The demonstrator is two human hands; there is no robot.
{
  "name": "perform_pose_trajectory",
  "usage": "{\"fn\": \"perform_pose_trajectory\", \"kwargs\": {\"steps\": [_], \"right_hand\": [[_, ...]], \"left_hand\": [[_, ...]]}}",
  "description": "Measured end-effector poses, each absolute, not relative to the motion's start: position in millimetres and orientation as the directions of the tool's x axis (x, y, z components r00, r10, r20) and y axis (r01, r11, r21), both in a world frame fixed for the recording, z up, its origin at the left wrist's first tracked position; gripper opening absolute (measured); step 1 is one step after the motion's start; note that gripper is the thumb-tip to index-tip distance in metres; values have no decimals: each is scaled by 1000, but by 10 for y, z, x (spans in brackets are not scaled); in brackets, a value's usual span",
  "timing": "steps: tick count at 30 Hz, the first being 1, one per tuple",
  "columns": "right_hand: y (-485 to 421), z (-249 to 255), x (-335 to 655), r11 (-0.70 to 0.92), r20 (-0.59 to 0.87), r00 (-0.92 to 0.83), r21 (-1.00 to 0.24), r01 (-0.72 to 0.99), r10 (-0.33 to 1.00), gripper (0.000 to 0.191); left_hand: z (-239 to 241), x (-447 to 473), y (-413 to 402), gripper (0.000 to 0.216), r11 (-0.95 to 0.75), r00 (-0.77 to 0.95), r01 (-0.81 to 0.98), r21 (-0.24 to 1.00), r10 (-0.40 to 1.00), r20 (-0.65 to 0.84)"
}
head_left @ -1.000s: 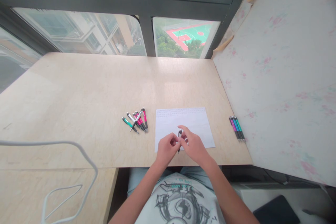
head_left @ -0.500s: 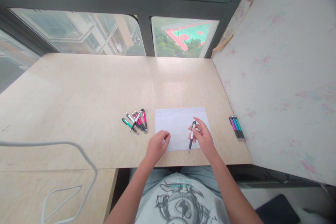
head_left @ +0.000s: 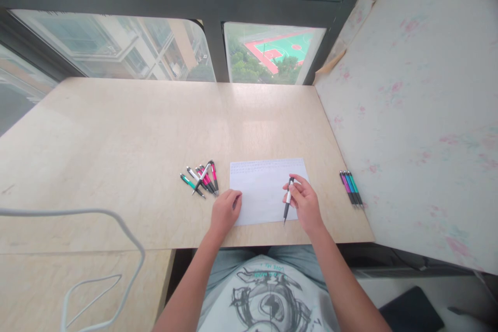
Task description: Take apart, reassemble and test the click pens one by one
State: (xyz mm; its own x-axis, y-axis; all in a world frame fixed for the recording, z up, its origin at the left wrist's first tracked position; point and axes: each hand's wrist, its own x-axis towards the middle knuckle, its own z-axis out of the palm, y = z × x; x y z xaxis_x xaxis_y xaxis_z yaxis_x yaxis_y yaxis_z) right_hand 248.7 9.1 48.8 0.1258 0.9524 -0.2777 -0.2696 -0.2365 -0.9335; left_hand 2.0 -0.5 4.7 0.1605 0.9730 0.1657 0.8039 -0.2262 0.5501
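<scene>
My right hand (head_left: 304,204) grips a white and black ballpoint pen (head_left: 288,198) above the right half of a sheet of paper (head_left: 259,199). The pen's tip points down toward the near edge, and a finger is at its top end. Small rows of writing run along the top of the sheet. My left hand (head_left: 226,211) rests at the paper's lower left edge with its fingers curled in and nothing visible in them. Just beyond it lies a loose pile of pens (head_left: 202,180) in green, white and pink with black grips.
Several pens (head_left: 350,188) in purple, blue and green lie side by side near the right wall (head_left: 420,114). A grey cable (head_left: 116,218) loops over the left of the wooden table (head_left: 155,129). Windows (head_left: 272,54) stand behind the table.
My left hand has slid left to the paper's edge. The right hand, still holding the pen, has shifted slightly to the right.
</scene>
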Motion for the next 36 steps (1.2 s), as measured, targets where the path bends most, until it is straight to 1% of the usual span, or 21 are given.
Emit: {"fn": "perform_pose_trajectory", "kwargs": {"steps": [5, 10, 14, 22, 28, 36], "right_hand": [[93, 510, 2474, -252, -297, 115, -919, -303, 948, 52], [101, 510, 2473, -238, -281, 120, -928, -286, 952, 44], [99, 501, 2478, -222, -258, 130, -945, -240, 957, 42], [82, 512, 2472, -256, -284, 105, -942, -217, 953, 47], [82, 481, 2460, -199, -235, 157, -957, -213, 959, 39], [87, 479, 2445, -231, -258, 131, -954, -191, 957, 45]], "left_hand": [[30, 19, -3, 17, -229, 164, 797, 559, 973, 164], [31, 14, -9, 17, -218, 160, 799, 561, 975, 151], [35, 14, -4, 17, -216, 160, 801, 558, 976, 147], [36, 7, 2, 17, -215, 154, 789, 575, 976, 153], [42, 9, -3, 17, -208, 148, 780, 591, 978, 149], [42, 3, -1, 17, -212, 149, 770, 602, 977, 154]]}}
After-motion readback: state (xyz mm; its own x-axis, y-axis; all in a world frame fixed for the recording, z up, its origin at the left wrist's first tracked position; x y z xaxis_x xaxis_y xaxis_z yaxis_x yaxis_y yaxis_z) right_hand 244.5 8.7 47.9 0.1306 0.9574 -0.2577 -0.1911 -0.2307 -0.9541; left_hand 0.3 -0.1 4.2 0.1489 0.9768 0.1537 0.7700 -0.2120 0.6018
